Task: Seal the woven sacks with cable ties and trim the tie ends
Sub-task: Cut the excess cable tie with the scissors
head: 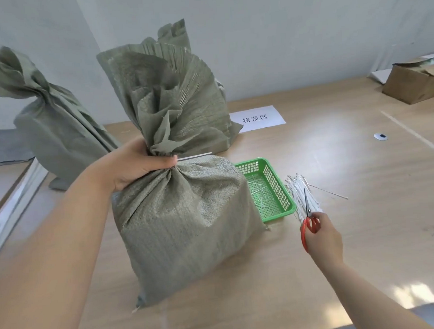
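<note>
At the neck of the front sack (183, 216), the left hand (135, 166) has its grip clenched round the gathered cloth; the tie tail (195, 156) juts from that neck, long axis level, pointing right. Right of the sack, beyond the green basket (283, 193), the right hand (322, 236) grasps red scissors (312, 224) over spare ties (298, 192) on the desk (335, 145); the tail lies up and left of this grip, the nearer one for trimming.

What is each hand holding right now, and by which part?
Left hand grips the front sack by its gathered neck; right hand holds the red scissors by their handles.
</note>
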The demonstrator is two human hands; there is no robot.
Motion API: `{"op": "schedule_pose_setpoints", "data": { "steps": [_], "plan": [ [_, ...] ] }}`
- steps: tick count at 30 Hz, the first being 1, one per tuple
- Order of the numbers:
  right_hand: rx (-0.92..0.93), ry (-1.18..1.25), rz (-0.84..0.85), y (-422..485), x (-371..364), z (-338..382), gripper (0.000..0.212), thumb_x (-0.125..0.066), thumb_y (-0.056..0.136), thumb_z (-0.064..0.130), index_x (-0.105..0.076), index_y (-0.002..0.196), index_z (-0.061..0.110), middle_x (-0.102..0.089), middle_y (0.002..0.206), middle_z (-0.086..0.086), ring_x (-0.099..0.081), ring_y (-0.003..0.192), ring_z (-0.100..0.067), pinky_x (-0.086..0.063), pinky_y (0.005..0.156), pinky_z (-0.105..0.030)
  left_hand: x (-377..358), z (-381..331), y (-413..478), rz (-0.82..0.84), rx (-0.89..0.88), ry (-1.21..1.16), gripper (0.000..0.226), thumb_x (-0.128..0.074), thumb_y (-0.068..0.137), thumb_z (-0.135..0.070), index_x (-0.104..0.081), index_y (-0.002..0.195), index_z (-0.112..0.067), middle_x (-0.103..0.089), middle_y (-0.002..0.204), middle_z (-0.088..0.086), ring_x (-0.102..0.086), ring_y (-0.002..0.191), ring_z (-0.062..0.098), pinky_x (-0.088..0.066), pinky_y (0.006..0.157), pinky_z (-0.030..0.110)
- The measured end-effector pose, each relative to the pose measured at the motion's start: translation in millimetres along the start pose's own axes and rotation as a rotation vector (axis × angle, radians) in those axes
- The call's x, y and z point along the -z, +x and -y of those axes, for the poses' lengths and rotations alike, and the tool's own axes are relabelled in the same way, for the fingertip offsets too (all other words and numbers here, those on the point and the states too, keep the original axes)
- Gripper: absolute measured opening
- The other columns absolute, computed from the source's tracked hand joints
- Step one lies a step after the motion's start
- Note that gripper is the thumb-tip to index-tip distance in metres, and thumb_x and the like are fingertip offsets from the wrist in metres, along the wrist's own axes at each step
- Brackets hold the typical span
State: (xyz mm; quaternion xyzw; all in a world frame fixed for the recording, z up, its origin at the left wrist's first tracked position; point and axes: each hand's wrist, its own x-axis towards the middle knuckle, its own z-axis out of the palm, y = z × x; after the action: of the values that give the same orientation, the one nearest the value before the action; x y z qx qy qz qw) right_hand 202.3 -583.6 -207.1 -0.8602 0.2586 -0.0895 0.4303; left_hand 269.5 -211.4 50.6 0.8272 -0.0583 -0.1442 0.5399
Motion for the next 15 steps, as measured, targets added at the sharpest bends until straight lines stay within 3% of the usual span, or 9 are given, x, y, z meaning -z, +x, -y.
{"op": "schedule_pose_setpoints", "data": {
  "steps": [2, 5, 8, 10, 13, 15],
  "plan": [
    [0.054, 0.113, 0.029, 1.4, 6.7, 36.4, 0.010, -0.065, 0.090, 0.026, -0.058, 0.095, 0.032, -0.073, 0.078, 0.001, -0.069, 0.072, -0.028, -0.055, 0.069, -0.038, 0.0, 0.3, -1.2, -0.016, -0.016, 0.036, 0.029, -0.071, 0.089, -0.007, -0.069, 0.115, -0.020, -0.077, 0.110, -0.004, -0.071, 0.105, 0.011, -0.052, 0.094, 0.031],
    [0.182, 0.264, 0.149, -3.8, 22.0, 104.5, 0.012, -0.073, 0.087, 0.027, -0.062, 0.092, 0.030, -0.066, 0.063, 0.003, -0.056, 0.052, -0.017, -0.044, 0.055, -0.029, 1.1, 2.1, -2.7, -0.061, -0.030, 0.049, 0.032, -0.072, 0.089, -0.007, -0.068, 0.118, -0.019, -0.076, 0.111, -0.006, -0.069, 0.108, 0.010, -0.051, 0.100, 0.033],
    [0.249, 0.423, 0.378, -19.8, 35.9, 171.4, 0.015, -0.076, 0.083, 0.036, -0.064, 0.083, 0.027, -0.053, 0.052, 0.000, -0.045, 0.046, -0.021, -0.039, 0.046, -0.028, 3.0, 4.6, -3.9, -0.148, -0.085, 0.050, 0.037, -0.076, 0.087, -0.007, -0.065, 0.121, -0.018, -0.076, 0.100, -0.015, -0.068, 0.099, 0.000, -0.049, 0.101, 0.029],
    [0.218, 0.505, 0.585, -32.6, 41.1, 204.7, 0.018, -0.074, 0.087, 0.029, -0.062, 0.075, 0.024, -0.046, 0.053, -0.006, -0.041, 0.041, -0.019, -0.036, 0.041, -0.023, 5.0, 7.1, -4.4, -0.210, -0.166, 0.093, 0.041, -0.076, 0.086, -0.006, -0.061, 0.124, -0.011, -0.069, 0.090, -0.029, -0.062, 0.090, -0.008, -0.046, 0.098, 0.024],
    [0.214, 0.432, 0.821, -55.5, 42.9, 240.0, 0.023, -0.069, 0.090, 0.030, -0.060, 0.070, 0.023, -0.046, 0.057, -0.010, -0.041, 0.038, -0.018, -0.036, 0.039, -0.022, 9.3, 12.7, -5.7, -0.289, -0.248, 0.148, 0.015, -0.073, 0.089, -0.003, -0.061, 0.099, -0.002, -0.056, 0.073, -0.031, -0.052, 0.077, -0.005, -0.042, 0.081, 0.021],
    [0.223, 0.394, 0.911, -67.6, 39.0, 252.9, 0.022, -0.066, 0.092, 0.033, -0.062, 0.077, 0.019, -0.048, 0.057, -0.009, -0.042, 0.039, -0.019, -0.038, 0.038, -0.023, 11.6, 18.8, -5.8, -0.353, -0.273, 0.140, 0.016, -0.073, 0.089, -0.001, -0.061, 0.084, -0.010, -0.054, 0.072, -0.026, -0.050, 0.076, 0.003, -0.041, 0.076, 0.027]
  ]
}}
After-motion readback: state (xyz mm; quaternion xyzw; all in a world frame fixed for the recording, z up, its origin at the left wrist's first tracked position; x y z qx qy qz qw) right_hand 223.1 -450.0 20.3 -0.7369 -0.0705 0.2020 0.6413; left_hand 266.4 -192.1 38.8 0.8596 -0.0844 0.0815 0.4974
